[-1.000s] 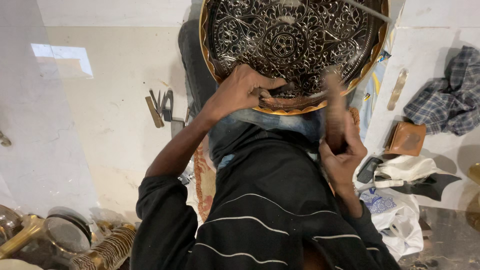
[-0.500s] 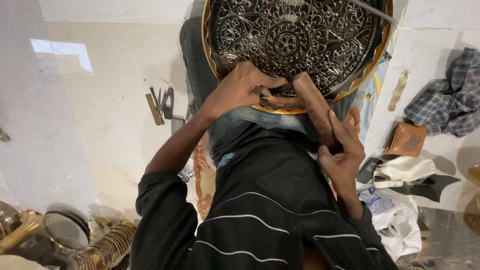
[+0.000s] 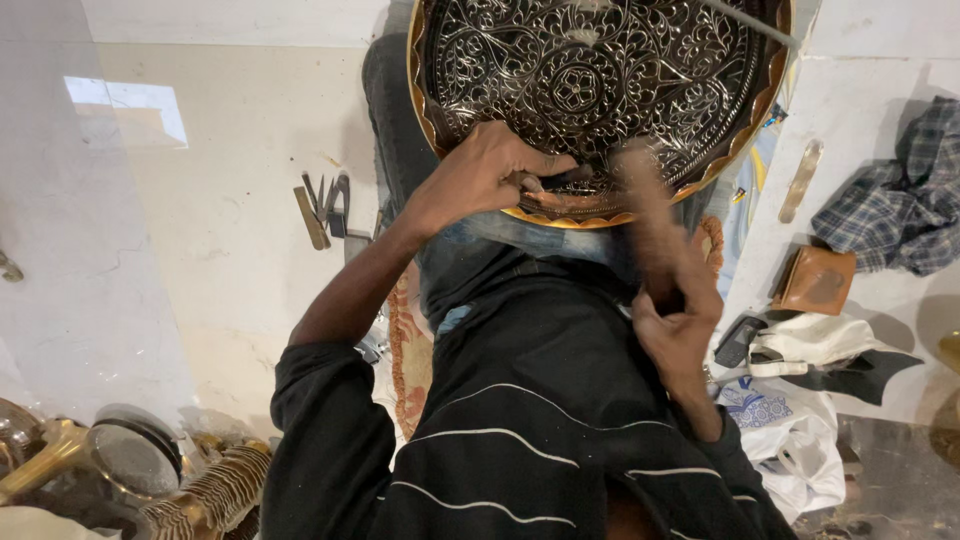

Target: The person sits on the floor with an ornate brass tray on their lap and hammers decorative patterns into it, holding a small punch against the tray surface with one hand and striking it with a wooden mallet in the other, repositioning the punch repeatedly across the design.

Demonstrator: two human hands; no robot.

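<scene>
Engraved tray [image 3: 590,90] rests on lap above pale stone floor [image 3: 220,200].

One engraved round tray [image 3: 600,70], one wooden mallet [image 3: 650,220], two hands.
</scene>
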